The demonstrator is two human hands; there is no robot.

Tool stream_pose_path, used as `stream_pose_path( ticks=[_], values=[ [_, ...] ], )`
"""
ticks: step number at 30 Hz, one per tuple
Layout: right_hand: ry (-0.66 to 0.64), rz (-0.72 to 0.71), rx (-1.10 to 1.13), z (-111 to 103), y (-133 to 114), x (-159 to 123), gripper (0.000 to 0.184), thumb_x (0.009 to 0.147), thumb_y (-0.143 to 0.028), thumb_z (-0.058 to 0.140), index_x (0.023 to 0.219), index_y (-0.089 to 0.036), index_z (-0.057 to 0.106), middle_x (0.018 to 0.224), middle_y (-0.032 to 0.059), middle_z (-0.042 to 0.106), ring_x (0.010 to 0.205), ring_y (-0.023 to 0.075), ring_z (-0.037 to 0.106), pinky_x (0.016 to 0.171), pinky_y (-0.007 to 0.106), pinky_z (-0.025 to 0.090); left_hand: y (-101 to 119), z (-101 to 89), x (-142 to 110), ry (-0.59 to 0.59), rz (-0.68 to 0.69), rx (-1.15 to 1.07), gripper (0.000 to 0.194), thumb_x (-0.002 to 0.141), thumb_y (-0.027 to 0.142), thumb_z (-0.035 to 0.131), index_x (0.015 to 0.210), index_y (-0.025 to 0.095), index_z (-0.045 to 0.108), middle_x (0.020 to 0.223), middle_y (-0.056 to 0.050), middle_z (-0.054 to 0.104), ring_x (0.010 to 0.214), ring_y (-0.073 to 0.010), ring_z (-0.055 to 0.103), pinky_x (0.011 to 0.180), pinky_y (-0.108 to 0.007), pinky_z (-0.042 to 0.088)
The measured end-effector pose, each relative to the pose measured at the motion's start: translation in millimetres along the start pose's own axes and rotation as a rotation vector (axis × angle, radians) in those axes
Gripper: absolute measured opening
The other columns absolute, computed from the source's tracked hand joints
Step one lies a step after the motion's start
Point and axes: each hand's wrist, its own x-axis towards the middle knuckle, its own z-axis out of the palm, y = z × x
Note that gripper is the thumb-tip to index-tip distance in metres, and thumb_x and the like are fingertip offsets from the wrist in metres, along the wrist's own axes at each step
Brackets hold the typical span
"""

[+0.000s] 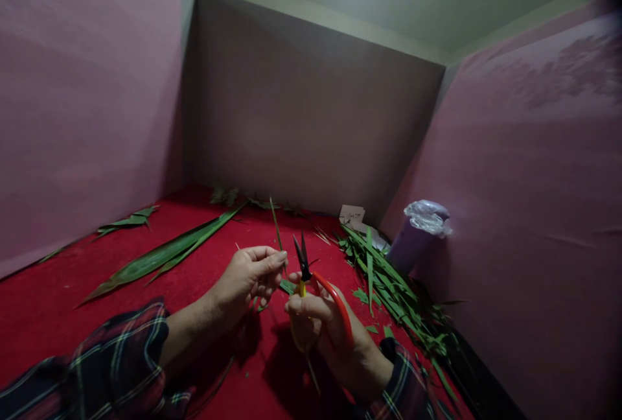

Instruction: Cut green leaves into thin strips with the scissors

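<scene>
Between the thumb and fingers of my left hand [257, 274] is a thin green leaf strip [275, 222], its narrow tip pointing up and away. My right hand [335, 332] is closed around a pair of scissors [339, 300] with red handles and dark blades, which are slightly parted and point upward. The blades are just right of the strip, apart from it. A yellow piece shows at the fingers of my right hand; I cannot tell what it belongs to. Below that hand a thin stem [312, 371] hangs down. A bit of green leaf shows between my hands.
A heap of cut green leaves [398, 290] lies on the right of the red cloth [194, 303]. Beside it stand a purple container [413, 245] with clear plastic on top and a white card [352, 214]. Long leaves [170, 251] lie at left. Pink walls flank both sides.
</scene>
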Motion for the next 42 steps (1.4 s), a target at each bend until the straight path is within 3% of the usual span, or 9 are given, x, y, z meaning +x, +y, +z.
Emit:
stream_pose_path(
  ticks=[6, 12, 15, 19, 23, 28, 35, 39, 42],
  values=[
    [0.088, -0.016, -0.019, 0.3, -0.7, 2.2, 0.037, 0.065, -0.022, 0.072, 0.096, -0.018, 0.054, 0.047, -0.0095, 0.042, 0.039, 0.0053, 0.032, 0.039, 0.019, 0.028, -1.3, 3.4, -2.3, -0.064, -0.02, 0.085, 0.027, 0.068, 0.037, 0.067, 0.06, 0.014, 0.054, 0.048, 0.004, 0.052, 0.034, -0.0045, 0.039, 0.03, -0.016, 0.032],
    [0.265, -0.012, -0.012, -3.0, -2.8, 7.9, 0.041, 0.068, -0.041, 0.072, 0.095, -0.018, 0.052, 0.07, 0.0003, 0.06, 0.047, 0.0062, 0.047, 0.041, 0.016, 0.033, -1.0, 3.5, -3.3, -0.103, -0.045, 0.057, 0.019, 0.069, 0.029, 0.063, 0.06, 0.015, 0.052, 0.047, 0.004, 0.054, 0.033, -0.0051, 0.039, 0.031, -0.016, 0.031],
    [0.379, -0.124, -0.07, -11.6, -6.6, 15.2, 0.039, 0.069, -0.042, 0.07, 0.093, -0.019, 0.051, 0.067, -0.0006, 0.059, 0.044, 0.0063, 0.045, 0.037, 0.015, 0.028, -2.4, 3.1, -1.7, -0.163, -0.097, 0.055, 0.015, 0.069, 0.023, 0.058, 0.058, 0.016, 0.049, 0.048, 0.001, 0.059, 0.033, -0.0063, 0.043, 0.033, -0.016, 0.031],
    [0.475, -0.434, -0.243, -25.4, -13.7, 21.9, 0.038, 0.065, -0.026, 0.073, 0.097, -0.02, 0.051, 0.067, -0.0028, 0.059, 0.052, 0.0096, 0.05, 0.045, 0.019, 0.036, -6.4, 1.7, 1.0, -0.239, -0.143, 0.136, 0.014, 0.071, 0.022, 0.054, 0.059, 0.016, 0.049, 0.046, -0.003, 0.064, 0.028, -0.0064, 0.043, 0.033, -0.016, 0.028],
    [0.49, -0.669, -0.454, -30.6, -19.5, 18.6, 0.032, 0.071, -0.016, 0.064, 0.101, -0.023, 0.052, 0.078, -0.0004, 0.063, 0.064, 0.0139, 0.055, 0.057, 0.024, 0.04, -9.7, -0.9, 2.5, -0.223, -0.147, 0.203, 0.015, 0.069, 0.026, 0.062, 0.062, 0.015, 0.055, 0.045, -0.001, 0.063, 0.029, -0.0044, 0.041, 0.034, -0.014, 0.027],
    [0.383, -0.756, -0.752, -29.4, -26.5, 10.0, 0.04, 0.072, -0.006, 0.056, 0.107, -0.026, 0.052, 0.094, 0.0026, 0.065, 0.077, 0.0175, 0.057, 0.068, 0.028, 0.041, -15.3, -4.7, 3.1, -0.232, -0.236, 0.2, 0.015, 0.067, 0.028, 0.064, 0.074, 0.015, 0.063, 0.044, 0.001, 0.06, 0.028, -0.0068, 0.042, 0.03, -0.015, 0.028],
    [0.03, -0.591, -1.216, -32.4, -32.1, 7.2, 0.038, 0.07, -0.006, 0.059, 0.104, -0.025, 0.057, 0.091, 0.0037, 0.065, 0.081, 0.0211, 0.055, 0.074, 0.033, 0.039, -10.1, -7.2, -1.5, -0.304, -0.218, 0.246, 0.009, 0.067, 0.019, 0.063, 0.074, 0.015, 0.066, 0.043, 0.001, 0.059, 0.028, -0.0071, 0.042, 0.029, -0.016, 0.028],
    [-0.039, -0.496, -1.168, -32.3, -28.7, 8.4, 0.034, 0.072, -0.008, 0.058, 0.102, -0.023, 0.057, 0.077, 0.0006, 0.063, 0.068, 0.0167, 0.052, 0.064, 0.028, 0.038, -2.0, -6.1, -4.0, -0.375, -0.243, 0.266, 0.006, 0.068, 0.021, 0.064, 0.071, 0.016, 0.065, 0.043, 0.001, 0.059, 0.029, -0.0078, 0.044, 0.03, -0.017, 0.029],
    [-0.072, -0.395, -0.964, -32.2, -28.7, 9.4, 0.03, 0.074, -0.01, 0.055, 0.101, -0.021, 0.055, 0.069, -0.0024, 0.059, 0.061, 0.0132, 0.049, 0.058, 0.025, 0.037, 0.9, -9.9, -0.5, -0.394, -0.249, 0.251, 0.022, 0.073, 0.035, 0.061, 0.074, 0.014, 0.065, 0.051, -0.003, 0.064, 0.032, -0.0085, 0.048, 0.031, -0.017, 0.032]
  ],
)
